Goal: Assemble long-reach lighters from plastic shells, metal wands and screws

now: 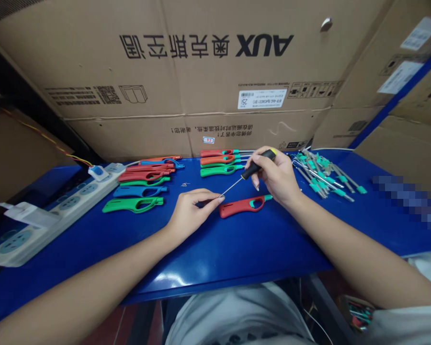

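Note:
My right hand point(278, 177) is closed around the black and yellow handle of a screwdriver point(253, 168), its thin shaft slanting down to the left. At the shaft's tip, my left hand point(192, 213) has its thumb and forefinger pinched together; whatever lies between them is too small to make out. Just right of those fingertips, a red lighter point(235, 208) with a teal trigger lies flat on the blue table point(233, 249). A few tiny screws point(185, 184) rest on the table beyond my left hand.
Several coloured lighter handles point(140, 191) lie at left beside a white power strip point(68, 206). Behind my right hand are lighters with metal rods point(221, 159). Metal rods with teal ends point(323, 172) are piled at right. A cardboard wall point(187, 100) stands at the back.

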Motion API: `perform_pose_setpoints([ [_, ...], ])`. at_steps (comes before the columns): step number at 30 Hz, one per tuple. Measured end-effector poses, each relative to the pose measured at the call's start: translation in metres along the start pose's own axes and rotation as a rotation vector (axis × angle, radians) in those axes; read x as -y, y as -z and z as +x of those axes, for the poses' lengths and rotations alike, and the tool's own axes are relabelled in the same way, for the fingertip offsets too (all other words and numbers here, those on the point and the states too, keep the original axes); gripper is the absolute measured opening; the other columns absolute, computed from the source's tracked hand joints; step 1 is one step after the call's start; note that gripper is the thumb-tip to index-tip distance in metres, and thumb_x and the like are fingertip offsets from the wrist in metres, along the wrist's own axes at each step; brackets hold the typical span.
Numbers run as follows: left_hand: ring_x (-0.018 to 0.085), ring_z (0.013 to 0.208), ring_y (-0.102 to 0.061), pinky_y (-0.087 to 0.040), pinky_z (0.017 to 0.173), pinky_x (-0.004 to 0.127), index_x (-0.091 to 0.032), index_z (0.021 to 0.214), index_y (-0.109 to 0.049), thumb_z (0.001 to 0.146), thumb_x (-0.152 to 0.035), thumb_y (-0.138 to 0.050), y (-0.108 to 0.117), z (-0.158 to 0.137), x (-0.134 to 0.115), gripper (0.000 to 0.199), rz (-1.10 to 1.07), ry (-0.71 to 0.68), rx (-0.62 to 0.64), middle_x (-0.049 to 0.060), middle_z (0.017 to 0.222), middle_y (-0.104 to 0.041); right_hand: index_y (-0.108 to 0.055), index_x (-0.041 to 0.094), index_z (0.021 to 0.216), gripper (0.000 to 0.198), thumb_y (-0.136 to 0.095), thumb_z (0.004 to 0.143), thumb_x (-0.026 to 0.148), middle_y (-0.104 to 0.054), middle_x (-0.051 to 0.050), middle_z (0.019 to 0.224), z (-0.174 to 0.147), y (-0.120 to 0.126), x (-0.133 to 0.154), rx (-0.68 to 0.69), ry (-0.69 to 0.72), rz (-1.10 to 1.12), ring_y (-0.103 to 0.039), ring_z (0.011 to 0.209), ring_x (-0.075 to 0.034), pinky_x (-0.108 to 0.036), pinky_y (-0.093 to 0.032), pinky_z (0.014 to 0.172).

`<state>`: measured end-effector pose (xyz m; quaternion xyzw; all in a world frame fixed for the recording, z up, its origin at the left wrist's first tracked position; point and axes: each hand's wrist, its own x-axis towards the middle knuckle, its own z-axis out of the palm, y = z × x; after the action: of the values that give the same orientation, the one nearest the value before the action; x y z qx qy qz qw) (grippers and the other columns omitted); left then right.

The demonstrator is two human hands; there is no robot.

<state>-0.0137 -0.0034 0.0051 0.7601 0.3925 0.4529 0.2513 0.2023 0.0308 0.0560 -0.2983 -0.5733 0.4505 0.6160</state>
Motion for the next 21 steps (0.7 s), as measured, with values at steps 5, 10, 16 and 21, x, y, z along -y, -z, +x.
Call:
perform_pose_setpoints([
  [5, 0.017, 0.077, -0.071, -0.055, 0.07, 0.028, -0.021, 0.087, -0.081, 0.087, -0.03, -0.073, -0.004, -0.001, 0.003, 0.012, -0.051, 0.038, 0.042, 0.005, 0.086, -0.077, -0.059, 0.027, 0.107, 0.036, -0.079, 0.08, 0.039, -0.064, 0.005, 0.073, -0.008, -0.001, 0.001, -0.021, 0.15, -0.131, -0.05, 0.036, -0.007, -0.022, -0.041, 0.032],
  [10, 0.017, 0.079, -0.067, -0.053, 0.074, 0.029, -0.023, 0.084, -0.082, 0.086, -0.031, -0.074, -0.008, -0.005, 0.004, 0.011, -0.058, 0.049, 0.076, 0.004, 0.087, -0.072, -0.066, 0.028, 0.112, 0.035, -0.079, 0.081, 0.037, -0.069, -0.001, 0.089, -0.02, -0.003, 0.005, -0.051, 0.204, -0.23, -0.059, 0.055, -0.01, -0.021, -0.047, 0.042],
  [16, 0.018, 0.088, -0.066, -0.053, 0.083, 0.033, -0.024, 0.086, -0.082, 0.084, -0.028, -0.077, -0.01, -0.007, 0.006, 0.008, -0.076, 0.03, 0.116, 0.005, 0.093, -0.068, -0.054, 0.029, 0.134, 0.059, -0.079, 0.081, 0.036, -0.071, -0.004, 0.104, -0.021, -0.006, 0.014, 0.188, 0.06, -0.144, -0.063, 0.058, -0.011, -0.024, -0.054, 0.047],
  [21, 0.018, 0.089, -0.066, -0.054, 0.085, 0.033, -0.025, 0.089, -0.083, 0.085, -0.027, -0.077, -0.012, -0.009, 0.008, 0.008, -0.106, -0.014, 0.151, 0.006, 0.099, -0.069, -0.052, 0.026, 0.134, 0.057, -0.076, 0.083, 0.037, -0.068, -0.006, 0.109, -0.026, -0.004, 0.004, 0.164, 0.375, -0.497, -0.068, 0.07, -0.016, -0.028, -0.06, 0.058],
])
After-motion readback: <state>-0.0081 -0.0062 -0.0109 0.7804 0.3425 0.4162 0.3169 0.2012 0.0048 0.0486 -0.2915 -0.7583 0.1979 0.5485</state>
